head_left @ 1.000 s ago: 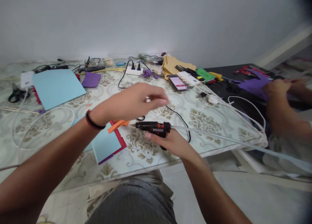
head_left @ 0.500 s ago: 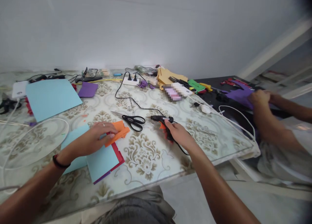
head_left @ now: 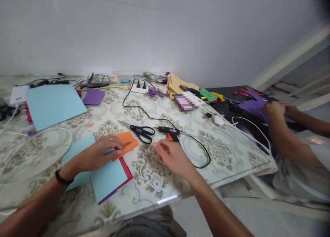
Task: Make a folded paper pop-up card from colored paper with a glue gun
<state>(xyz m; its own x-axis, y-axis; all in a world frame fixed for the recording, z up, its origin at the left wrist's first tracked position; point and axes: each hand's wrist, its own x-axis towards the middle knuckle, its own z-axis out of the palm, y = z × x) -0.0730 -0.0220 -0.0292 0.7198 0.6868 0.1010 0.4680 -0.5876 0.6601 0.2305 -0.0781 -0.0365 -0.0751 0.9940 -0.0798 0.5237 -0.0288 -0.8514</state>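
My left hand [head_left: 103,151] is closed on a folded piece of orange paper [head_left: 126,138], with thumb and fingers pressing it above the light blue sheets [head_left: 107,178]. Under those sheets, edges of red paper [head_left: 128,171] and purple paper show. My right hand [head_left: 171,158] is over the table, fingers loosely bent and apart, with nothing visible in them. Just beyond it, a black glue gun [head_left: 168,130] with an orange trigger lies on its side. Black-handled scissors [head_left: 141,131] rest between the orange paper and the glue gun.
A large light blue sheet [head_left: 56,104] and a purple piece [head_left: 93,96] lie at the back left. At the back stands a white power strip [head_left: 139,89] with cords. A phone [head_left: 184,102] lies back right. A co-worker's hands [head_left: 275,109] hold purple paper at the right.
My right hand has let go of the glue gun and moved left, toward the orange paper. The glue gun now lies on the table. My left hand keeps its hold on the orange paper.
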